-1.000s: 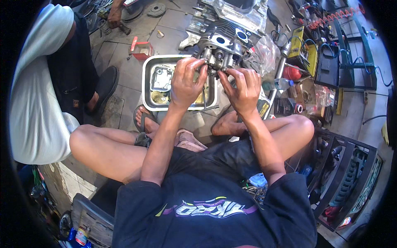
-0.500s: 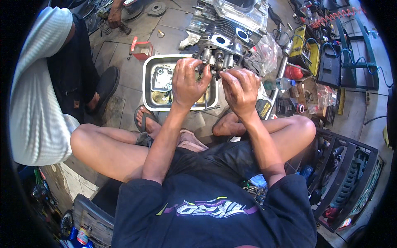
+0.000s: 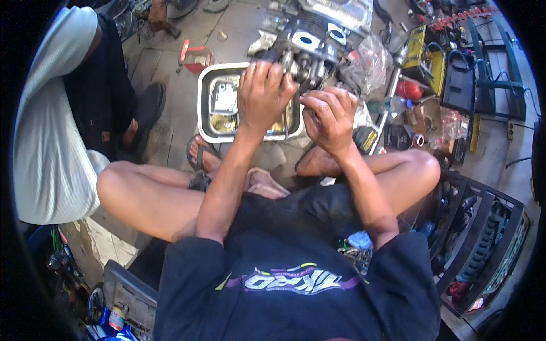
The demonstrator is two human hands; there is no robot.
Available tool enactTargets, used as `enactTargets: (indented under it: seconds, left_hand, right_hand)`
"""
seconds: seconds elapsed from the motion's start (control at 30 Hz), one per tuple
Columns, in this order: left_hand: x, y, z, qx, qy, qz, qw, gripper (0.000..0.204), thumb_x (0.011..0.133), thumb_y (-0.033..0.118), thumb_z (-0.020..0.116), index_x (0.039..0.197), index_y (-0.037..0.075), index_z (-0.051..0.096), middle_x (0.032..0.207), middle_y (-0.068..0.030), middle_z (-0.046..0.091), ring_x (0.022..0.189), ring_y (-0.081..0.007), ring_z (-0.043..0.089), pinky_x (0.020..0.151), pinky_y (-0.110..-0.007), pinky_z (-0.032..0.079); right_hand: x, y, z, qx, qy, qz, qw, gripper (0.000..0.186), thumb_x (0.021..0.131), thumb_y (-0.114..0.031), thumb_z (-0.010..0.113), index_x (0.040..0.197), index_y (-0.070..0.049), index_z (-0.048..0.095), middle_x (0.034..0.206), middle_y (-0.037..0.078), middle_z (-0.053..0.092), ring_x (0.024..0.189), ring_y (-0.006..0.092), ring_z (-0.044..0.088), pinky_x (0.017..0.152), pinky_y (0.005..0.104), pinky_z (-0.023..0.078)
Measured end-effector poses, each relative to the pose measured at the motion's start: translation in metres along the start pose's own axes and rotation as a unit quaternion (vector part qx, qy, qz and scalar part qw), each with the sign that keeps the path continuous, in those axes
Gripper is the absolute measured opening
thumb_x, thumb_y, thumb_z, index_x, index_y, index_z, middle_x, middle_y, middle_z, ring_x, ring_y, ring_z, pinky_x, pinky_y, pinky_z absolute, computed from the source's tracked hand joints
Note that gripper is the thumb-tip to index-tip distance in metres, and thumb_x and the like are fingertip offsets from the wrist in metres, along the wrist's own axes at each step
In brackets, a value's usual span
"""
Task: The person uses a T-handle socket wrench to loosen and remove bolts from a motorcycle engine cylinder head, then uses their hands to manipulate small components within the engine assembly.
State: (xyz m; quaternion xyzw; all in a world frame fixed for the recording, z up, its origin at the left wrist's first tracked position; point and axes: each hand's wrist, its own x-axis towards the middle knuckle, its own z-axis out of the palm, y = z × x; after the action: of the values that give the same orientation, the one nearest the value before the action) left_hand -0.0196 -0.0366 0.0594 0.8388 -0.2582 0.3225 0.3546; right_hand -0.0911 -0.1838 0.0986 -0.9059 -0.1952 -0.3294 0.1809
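A finned metal engine cylinder head with its valve gear toward me sits in front of my hands, beyond the tray. My left hand is closed, its knuckles and thumb close against the left side of the valve gear; what its fingers hold is hidden. My right hand hangs just to the right and nearer me, thumb and fingertips pinched together. Anything between those tips is too small to make out. Below the left hand stands a white-rimmed tray holding a pale metal cover and brownish liquid.
A red open-topped holder stands left of the cylinder head. Another person's shoe and hand are at the left. To the right lie a plastic bottle, a yellow toolbox and a dark crate.
The view has shifted slightly. My right hand has drawn back a little from the valve gear, and my left hand's fingers have curled in more.
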Motion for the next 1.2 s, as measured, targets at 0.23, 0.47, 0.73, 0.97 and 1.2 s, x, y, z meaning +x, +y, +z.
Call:
enactTargets:
  seconds: [0.23, 0.47, 0.73, 0.97, 1.2]
  left_hand:
    - [-0.004, -0.010, -0.012, -0.144, -0.011, -0.059, 0.988, 0.021, 0.079, 0.014, 0.074, 0.092, 0.004, 0.060, 0.086, -0.0103, 0.059, 0.080, -0.0290, 0.059, 0.071, -0.038, 0.048]
    - [0.001, -0.007, -0.027, -0.190, -0.031, -0.093, 0.977, 0.015, 0.079, 0.005, 0.073, 0.093, 0.010, 0.071, 0.091, -0.0055, 0.066, 0.078, -0.0199, 0.063, 0.071, -0.031, 0.050]
    - [-0.028, -0.043, -0.025, -0.145, -0.109, -0.339, 0.923, 0.020, 0.090, 0.018, 0.060, 0.101, 0.004, 0.069, 0.094, -0.0151, 0.067, 0.086, -0.0328, 0.065, 0.079, -0.040, 0.051]
    - [-0.080, -0.051, -0.013, -0.120, -0.487, -0.467, 0.728, 0.052, 0.096, 0.042, 0.050, 0.104, -0.007, 0.064, 0.092, -0.0289, 0.067, 0.084, -0.0384, 0.068, 0.080, -0.044, 0.051]
    - [-0.021, 0.021, -0.060, -0.531, -0.292, -0.543, 0.582, 0.034, 0.099, 0.030, 0.052, 0.111, -0.001, 0.057, 0.085, -0.0080, 0.064, 0.072, -0.0122, 0.061, 0.061, -0.023, 0.047]
  right_hand:
    - [-0.115, -0.016, 0.062, 0.033, -0.444, 0.135, 0.885, 0.017, 0.082, -0.013, 0.055, 0.096, -0.008, 0.065, 0.091, 0.011, 0.062, 0.090, 0.0277, 0.061, 0.084, 0.0369, 0.047]
    - [-0.175, 0.007, 0.130, -0.121, -0.477, 0.001, 0.871, 0.022, 0.090, -0.018, 0.050, 0.105, -0.006, 0.062, 0.112, 0.013, 0.054, 0.097, 0.0267, 0.057, 0.082, 0.0370, 0.048]
    - [-0.133, -0.009, 0.111, 0.049, -0.406, 0.341, 0.847, 0.018, 0.092, -0.008, 0.047, 0.108, 0.002, 0.047, 0.102, 0.029, 0.049, 0.082, 0.0476, 0.060, 0.072, 0.0543, 0.052]
    - [-0.053, -0.067, 0.015, 0.144, -0.135, 0.324, 0.925, 0.021, 0.090, -0.003, 0.058, 0.108, 0.003, 0.048, 0.088, 0.018, 0.053, 0.081, 0.0311, 0.061, 0.070, 0.0398, 0.047]
    - [-0.024, -0.124, -0.006, 0.208, -0.037, 0.306, 0.928, 0.019, 0.091, 0.001, 0.057, 0.109, 0.004, 0.052, 0.110, 0.020, 0.051, 0.100, 0.0329, 0.053, 0.086, 0.0412, 0.045]
